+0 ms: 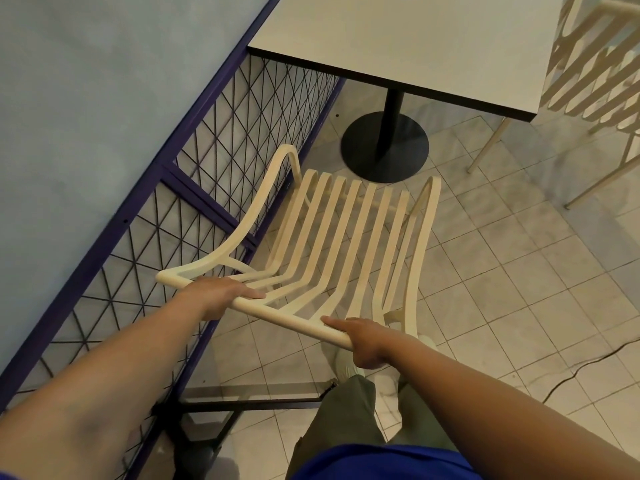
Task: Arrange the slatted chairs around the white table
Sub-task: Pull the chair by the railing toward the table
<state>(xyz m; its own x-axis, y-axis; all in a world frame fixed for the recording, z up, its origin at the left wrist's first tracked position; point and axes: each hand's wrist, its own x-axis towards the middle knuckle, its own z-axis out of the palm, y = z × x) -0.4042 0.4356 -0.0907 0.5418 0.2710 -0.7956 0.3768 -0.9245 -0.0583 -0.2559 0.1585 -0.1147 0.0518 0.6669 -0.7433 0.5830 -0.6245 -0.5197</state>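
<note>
A cream slatted chair [343,233] stands in front of me, its seat facing the white table [408,39] beyond it. My left hand [221,294] grips the left part of the chair's top back rail. My right hand [363,341] grips the right end of the same rail. The table has a black pedestal with a round base [384,147]. A second cream slatted chair [588,74] stands at the table's right side, partly cut off by the frame edge.
A purple-framed wire mesh railing [221,140] runs diagonally along the left, close to the chair's left armrest. Tiled floor [502,289] spreads to the right, with a dark cable [571,372] lying on it. My legs and shoes are just behind the chair.
</note>
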